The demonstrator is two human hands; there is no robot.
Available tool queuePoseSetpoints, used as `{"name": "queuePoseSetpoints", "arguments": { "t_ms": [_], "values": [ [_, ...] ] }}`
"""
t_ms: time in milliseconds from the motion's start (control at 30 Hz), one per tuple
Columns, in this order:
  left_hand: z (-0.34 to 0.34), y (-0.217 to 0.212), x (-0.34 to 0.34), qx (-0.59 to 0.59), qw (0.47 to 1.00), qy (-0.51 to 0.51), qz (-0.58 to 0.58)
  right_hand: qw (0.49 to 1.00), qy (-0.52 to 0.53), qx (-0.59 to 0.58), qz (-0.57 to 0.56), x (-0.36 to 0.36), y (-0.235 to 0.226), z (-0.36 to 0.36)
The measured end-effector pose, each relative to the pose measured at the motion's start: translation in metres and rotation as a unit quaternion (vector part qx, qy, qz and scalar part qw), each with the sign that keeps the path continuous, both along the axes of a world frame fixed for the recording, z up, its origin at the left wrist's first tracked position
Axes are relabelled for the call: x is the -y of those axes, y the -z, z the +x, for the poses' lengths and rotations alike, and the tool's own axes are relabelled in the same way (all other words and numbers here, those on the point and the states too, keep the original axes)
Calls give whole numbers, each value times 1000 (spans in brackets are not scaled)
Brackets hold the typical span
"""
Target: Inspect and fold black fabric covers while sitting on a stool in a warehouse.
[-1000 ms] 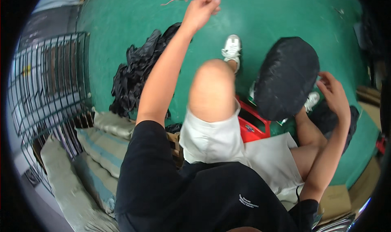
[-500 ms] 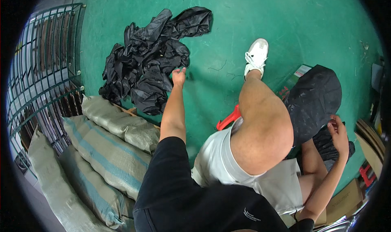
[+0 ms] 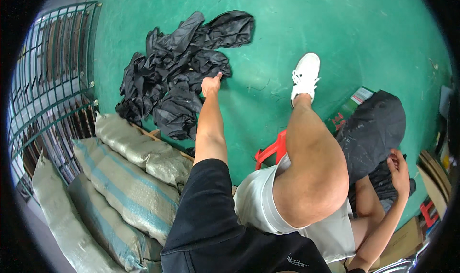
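A crumpled heap of thin black fabric (image 3: 177,57) lies on the green floor ahead and to the left. My left hand (image 3: 211,84) reaches to its near right edge, thumb up and fingers curled round a bit of the fabric; the fingertips are hidden. By my right leg is a rounded, smooth black fabric piece (image 3: 373,131) with dusty marks. Against its lower right edge rests my right hand (image 3: 399,173), fingers loosely apart and not closed round anything. More gathered black fabric (image 3: 385,179) shows beneath that hand.
Stuffed woven sacks (image 3: 129,177) lie at the left, beside a green metal rack (image 3: 57,67). A red plastic stool (image 3: 272,150) is under me. A green box (image 3: 354,100) lies behind the black piece. Cardboard (image 3: 402,239) stands at the lower right.
My left hand has gone from loosely spread fingers to curled ones at the fabric's edge. That edge has shifted slightly right. My right hand stays in place. The view has shifted a little.
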State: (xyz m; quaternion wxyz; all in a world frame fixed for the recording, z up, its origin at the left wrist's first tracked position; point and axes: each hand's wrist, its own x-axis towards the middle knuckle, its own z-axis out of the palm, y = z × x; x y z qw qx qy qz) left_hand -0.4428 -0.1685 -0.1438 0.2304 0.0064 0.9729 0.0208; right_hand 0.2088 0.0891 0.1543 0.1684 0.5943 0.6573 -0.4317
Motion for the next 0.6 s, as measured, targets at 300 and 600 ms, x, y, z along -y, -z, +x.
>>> {"name": "queuePoseSetpoints", "arguments": {
  "t_ms": [300,600],
  "values": [
    [-85,-45,112,-158,970,-153,-109,997,65,18,28,-29,50,81],
    [-124,-27,229,-54,947,-264,-176,997,57,13,-44,-35,100,141]
  ]
}}
